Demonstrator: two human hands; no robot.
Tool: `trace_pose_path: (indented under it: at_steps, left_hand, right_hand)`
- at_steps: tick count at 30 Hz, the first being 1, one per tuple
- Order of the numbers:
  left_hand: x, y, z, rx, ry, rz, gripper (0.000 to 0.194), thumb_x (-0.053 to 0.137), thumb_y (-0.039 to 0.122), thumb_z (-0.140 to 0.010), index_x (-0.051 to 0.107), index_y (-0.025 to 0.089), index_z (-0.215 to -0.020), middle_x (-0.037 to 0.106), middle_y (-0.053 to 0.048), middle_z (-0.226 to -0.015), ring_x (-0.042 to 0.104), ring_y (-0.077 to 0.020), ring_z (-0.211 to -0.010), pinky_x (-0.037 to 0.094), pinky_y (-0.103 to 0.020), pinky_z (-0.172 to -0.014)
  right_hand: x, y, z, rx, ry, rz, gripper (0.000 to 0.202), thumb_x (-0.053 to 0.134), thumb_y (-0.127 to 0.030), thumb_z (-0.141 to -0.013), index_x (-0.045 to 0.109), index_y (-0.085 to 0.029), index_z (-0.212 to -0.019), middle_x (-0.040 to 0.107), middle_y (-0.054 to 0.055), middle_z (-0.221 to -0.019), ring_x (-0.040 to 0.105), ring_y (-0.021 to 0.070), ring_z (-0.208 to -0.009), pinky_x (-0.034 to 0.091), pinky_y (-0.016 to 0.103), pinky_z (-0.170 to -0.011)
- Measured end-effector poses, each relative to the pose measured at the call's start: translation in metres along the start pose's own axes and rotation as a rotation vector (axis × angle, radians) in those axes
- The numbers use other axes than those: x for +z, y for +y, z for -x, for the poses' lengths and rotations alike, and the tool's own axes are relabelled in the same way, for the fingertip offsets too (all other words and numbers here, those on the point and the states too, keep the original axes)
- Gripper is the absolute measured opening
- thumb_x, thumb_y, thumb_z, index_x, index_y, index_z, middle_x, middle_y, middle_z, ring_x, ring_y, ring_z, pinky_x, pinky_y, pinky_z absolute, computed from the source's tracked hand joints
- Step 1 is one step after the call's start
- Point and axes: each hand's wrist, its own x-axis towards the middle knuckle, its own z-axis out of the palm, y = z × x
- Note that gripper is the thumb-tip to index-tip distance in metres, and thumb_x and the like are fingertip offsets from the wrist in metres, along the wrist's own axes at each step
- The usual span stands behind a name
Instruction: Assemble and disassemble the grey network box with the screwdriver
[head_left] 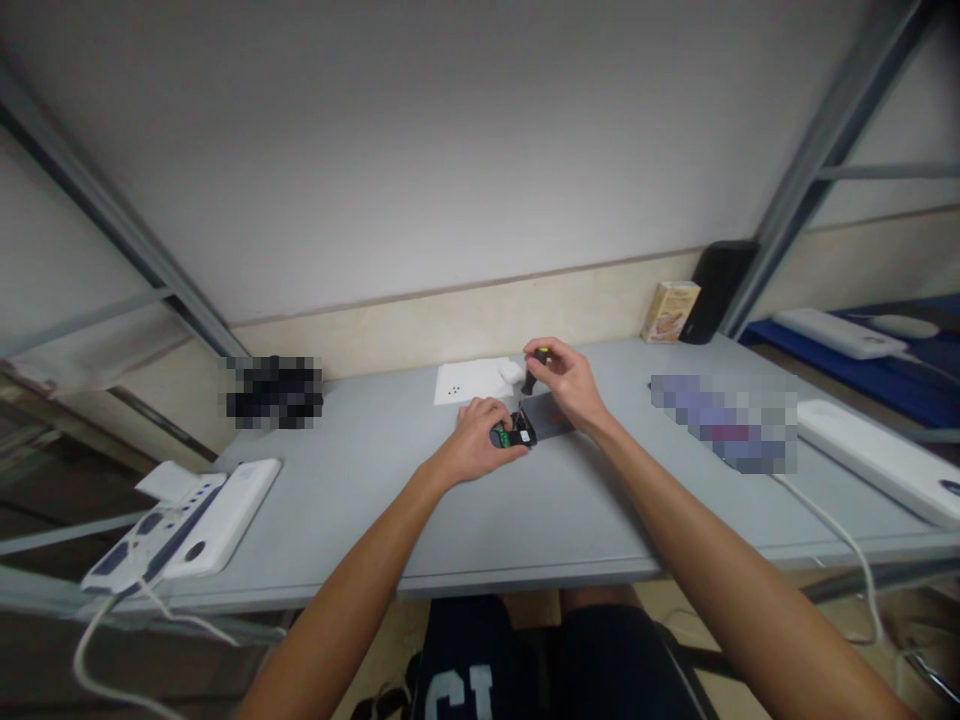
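My right hand (pixel 566 382) is closed on a dark screwdriver (pixel 531 378) with a yellow mark near its top, held nearly upright. Its lower end is over a small black device (pixel 523 436) with a green circuit board (pixel 503 436) showing. My left hand (pixel 480 440) grips that device from the left, fingers over the far side and thumb along the near side. A flat dark grey piece (pixel 546 415) lies right of the device, partly under my right hand. Behind the hands is a white paper sheet (pixel 469 382) with several tiny dark dots, perhaps screws, and a crumpled white piece (pixel 511 372).
Power strip (pixel 161 530) and white case (pixel 232 515) lie at the left of the grey table (pixel 360 500). A yellow box (pixel 670 312) and black case (pixel 718 290) stand back right. A long white object (pixel 877 460) and cable (pixel 832 520) lie right; two blurred items flank the middle.
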Motion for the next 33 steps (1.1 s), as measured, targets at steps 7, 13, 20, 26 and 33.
trace_pose_path:
  at_steps: [7, 13, 20, 26, 33]
  left_hand:
    - [-0.002, 0.000, -0.001, -0.027, -0.010, 0.001, 0.034, 0.081, 0.045, -0.078, 0.057, 0.023, -0.086, 0.060, -0.003, -0.105, 0.051, -0.0257, -0.108, 0.037, -0.041, -0.098]
    - [-0.006, 0.003, 0.000, -0.026, -0.017, -0.008, 0.040, 0.081, 0.051, -0.077, 0.055, 0.023, -0.091, 0.060, -0.002, -0.102, 0.053, -0.0254, -0.106, 0.036, -0.041, -0.097]
    - [-0.012, 0.007, 0.001, -0.012, 0.038, -0.057, 0.019, 0.063, 0.039, -0.092, 0.054, 0.024, -0.099, 0.061, -0.003, -0.105, 0.053, -0.0244, -0.105, 0.035, -0.041, -0.098]
    - [-0.014, 0.004, 0.002, -0.029, 0.025, -0.063, 0.015, 0.058, 0.021, -0.087, 0.054, 0.024, -0.102, 0.062, -0.004, -0.106, 0.053, -0.0250, -0.108, 0.036, -0.041, -0.098]
    - [-0.010, 0.003, 0.001, -0.040, 0.032, -0.077, 0.025, 0.056, 0.013, -0.080, 0.054, 0.025, -0.103, 0.063, -0.004, -0.107, 0.054, -0.0256, -0.108, 0.037, -0.041, -0.097]
  right_hand:
    - [0.007, 0.002, 0.002, 0.026, -0.144, -0.159, 0.031, 0.064, -0.041, -0.092, 0.056, -0.025, -0.116, 0.068, 0.003, -0.098, 0.063, 0.0162, -0.079, 0.052, 0.032, -0.078]
    - [0.013, 0.005, 0.007, -0.010, -0.042, -0.055, 0.032, 0.071, -0.038, -0.087, 0.052, -0.026, -0.110, 0.064, 0.000, -0.090, 0.064, 0.0143, -0.070, 0.053, 0.030, -0.071]
    - [0.013, 0.007, 0.008, -0.010, -0.080, -0.060, 0.031, 0.070, -0.035, -0.088, 0.053, -0.026, -0.111, 0.062, -0.002, -0.087, 0.064, 0.0137, -0.067, 0.052, 0.029, -0.067]
    - [0.011, 0.009, 0.007, -0.002, -0.041, -0.028, 0.035, 0.072, -0.036, -0.085, 0.053, -0.025, -0.112, 0.060, -0.003, -0.082, 0.063, 0.0137, -0.066, 0.051, 0.028, -0.065]
    - [0.010, 0.007, 0.007, -0.019, -0.028, -0.003, 0.033, 0.070, -0.032, -0.086, 0.053, -0.025, -0.113, 0.058, -0.003, -0.081, 0.064, 0.0141, -0.067, 0.052, 0.029, -0.068]
